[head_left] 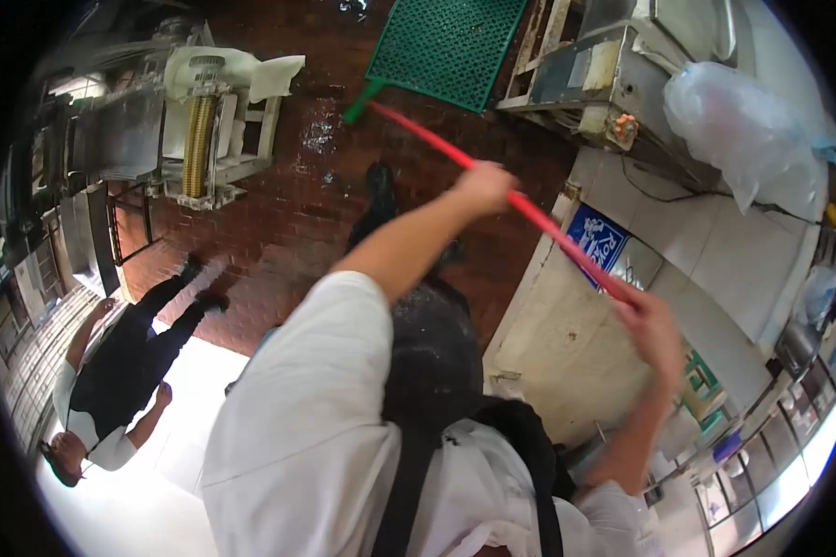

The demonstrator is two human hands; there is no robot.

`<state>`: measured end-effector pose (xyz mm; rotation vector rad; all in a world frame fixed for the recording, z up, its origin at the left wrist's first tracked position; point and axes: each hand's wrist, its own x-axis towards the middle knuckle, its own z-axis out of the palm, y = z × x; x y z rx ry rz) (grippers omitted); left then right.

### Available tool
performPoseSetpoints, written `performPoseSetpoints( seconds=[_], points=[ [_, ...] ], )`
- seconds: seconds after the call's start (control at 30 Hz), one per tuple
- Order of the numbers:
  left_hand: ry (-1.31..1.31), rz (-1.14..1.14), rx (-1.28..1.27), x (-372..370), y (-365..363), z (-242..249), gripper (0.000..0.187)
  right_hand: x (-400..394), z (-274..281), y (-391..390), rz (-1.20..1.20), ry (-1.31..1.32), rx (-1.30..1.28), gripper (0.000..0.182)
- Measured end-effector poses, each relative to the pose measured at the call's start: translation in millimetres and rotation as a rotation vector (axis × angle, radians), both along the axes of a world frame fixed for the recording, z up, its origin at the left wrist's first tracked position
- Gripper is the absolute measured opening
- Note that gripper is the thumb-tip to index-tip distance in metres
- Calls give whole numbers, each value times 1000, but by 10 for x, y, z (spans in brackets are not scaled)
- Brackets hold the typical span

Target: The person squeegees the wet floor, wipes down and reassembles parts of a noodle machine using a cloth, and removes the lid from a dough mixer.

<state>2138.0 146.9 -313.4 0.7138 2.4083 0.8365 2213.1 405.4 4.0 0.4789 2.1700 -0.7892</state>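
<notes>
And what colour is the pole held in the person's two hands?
The pole is red; it shows best in the head view.

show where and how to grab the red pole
Hold the red pole by its straight length, clear of its green end, probably from the near side in a wraparound grip: it is slim and slants away, left hand and right hand spaced along it.

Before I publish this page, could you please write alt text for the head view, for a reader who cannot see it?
A person's left hand and right hand grip a red pole, its blurred green end over a wet brick floor near a green lattice mat. Another person stands at the picture's left.
</notes>
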Motion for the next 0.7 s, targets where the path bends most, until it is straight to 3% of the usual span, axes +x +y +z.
performPoseSetpoints(
  seconds=[0.03,0.07,0.1,0.17,0.27,0.37,0.47,0.5,0.53,0.6,0.7],
  points=[
    [73,-65,-206,-59,-539,-250,23,-77,-347,-455,-50,-155,-21,39],
    [37,-29,-337,-145,-1077,-322,25,127,-981,-748,39,21,-196,39],
    [48,117,-362,-147,-1613,-641,25,143,-1128,-1214,199,63,-121,43],
    [497,204,-366,-136,-2185,-960,28,87,-1132,-1879,467,99,40,49],
    [294,-84,-319,-221,-1518,54,24,152,-672,-1370,376,87,21,49],
    [195,8,135,214,-340,183,28,373,372,-419,310,29,119,45],
    [36,-146,26,700,886,834,15,558,1514,159,331,-53,342,38],
    [-123,-164,178,846,1180,853,13,573,1710,223,332,-84,372,36],
    [-252,-200,204,849,1262,1110,13,543,1778,181,328,-125,417,36],
    [-214,-227,231,1010,1380,877,13,452,1829,80,322,-216,495,36],
    [-191,-190,177,763,909,757,14,348,1538,-73,285,-139,420,35]
  ],
)
